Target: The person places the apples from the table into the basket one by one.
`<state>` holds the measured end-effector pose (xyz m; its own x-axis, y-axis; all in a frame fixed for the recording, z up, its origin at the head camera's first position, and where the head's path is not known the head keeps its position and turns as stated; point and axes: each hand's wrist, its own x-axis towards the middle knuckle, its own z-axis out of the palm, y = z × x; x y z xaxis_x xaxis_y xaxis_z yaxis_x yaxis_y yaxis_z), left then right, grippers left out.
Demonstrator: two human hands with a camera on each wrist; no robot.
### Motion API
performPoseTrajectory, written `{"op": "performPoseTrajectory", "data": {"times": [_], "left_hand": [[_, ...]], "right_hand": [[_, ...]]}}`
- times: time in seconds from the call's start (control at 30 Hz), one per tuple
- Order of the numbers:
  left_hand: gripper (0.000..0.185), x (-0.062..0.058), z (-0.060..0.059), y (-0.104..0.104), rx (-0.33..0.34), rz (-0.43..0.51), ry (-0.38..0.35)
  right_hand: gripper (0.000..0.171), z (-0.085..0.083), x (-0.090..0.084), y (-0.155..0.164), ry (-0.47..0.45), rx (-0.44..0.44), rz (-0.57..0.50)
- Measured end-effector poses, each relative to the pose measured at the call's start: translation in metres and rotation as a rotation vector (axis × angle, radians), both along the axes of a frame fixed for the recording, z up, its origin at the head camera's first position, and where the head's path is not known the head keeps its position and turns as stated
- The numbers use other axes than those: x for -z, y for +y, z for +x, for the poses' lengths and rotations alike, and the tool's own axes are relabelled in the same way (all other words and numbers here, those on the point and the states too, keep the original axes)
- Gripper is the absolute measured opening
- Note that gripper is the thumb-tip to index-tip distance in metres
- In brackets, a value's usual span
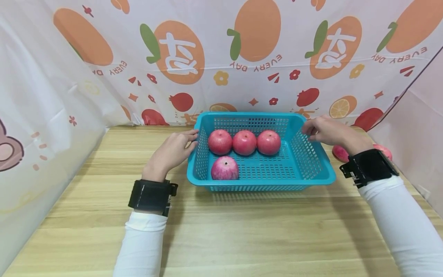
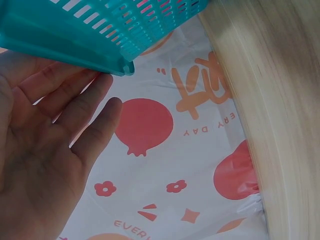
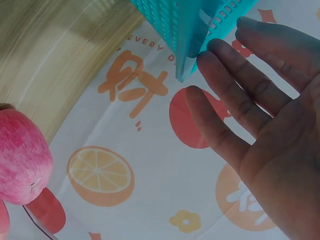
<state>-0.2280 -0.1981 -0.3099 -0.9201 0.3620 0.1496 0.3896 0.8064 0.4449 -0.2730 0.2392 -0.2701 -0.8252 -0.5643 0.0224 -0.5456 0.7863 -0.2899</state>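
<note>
A teal plastic basket (image 1: 263, 182) with slotted walls stands on the wooden table. Inside, three red apples (image 1: 245, 142) line up along the back, and a streaked pink apple (image 1: 225, 168) sits at the front left. My left hand (image 1: 173, 151) is at the basket's left rim; in the left wrist view its extended fingertips come right up to the rim's underside. At the opposite end, my right hand (image 1: 328, 132) reaches over the right rim near the back corner. The right wrist view shows its fingers (image 3: 227, 100) loosely extended beside the basket wall.
Right of the basket, a pink fruit (image 1: 340, 153) and another (image 1: 383, 151) lie on the table (image 1: 242, 234), partly hidden by my right forearm. A fruit-printed curtain (image 1: 214, 88) hangs close behind the basket. Black straps circle both wrists.
</note>
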Motion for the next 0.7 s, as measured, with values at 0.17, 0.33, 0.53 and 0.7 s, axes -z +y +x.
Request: {"op": "performPoseTrajectory", "data": {"times": [0.17,0.33,0.53,0.7], "left_hand": [[0.043,0.0001,-0.0002,-0.0004,0.0,0.0,-0.002],[0.043,-0.0006,0.0003,-0.0028,0.005,-0.005,0.005],[0.043,-0.0003,0.0011,-0.0032,0.009,-0.005,0.009],[0.043,-0.0001,-0.0005,-0.0006,0.013,-0.001,0.009]], "right_hand": [[0.021,-0.0003,0.0011,0.0049,0.008,0.008,0.009],[0.019,-0.0014,0.0033,0.0062,0.008,0.025,0.001],[0.017,-0.003,0.0057,0.0068,0.036,0.042,0.003],[0.016,-0.0022,0.0055,0.0105,0.036,0.053,0.014]]}}
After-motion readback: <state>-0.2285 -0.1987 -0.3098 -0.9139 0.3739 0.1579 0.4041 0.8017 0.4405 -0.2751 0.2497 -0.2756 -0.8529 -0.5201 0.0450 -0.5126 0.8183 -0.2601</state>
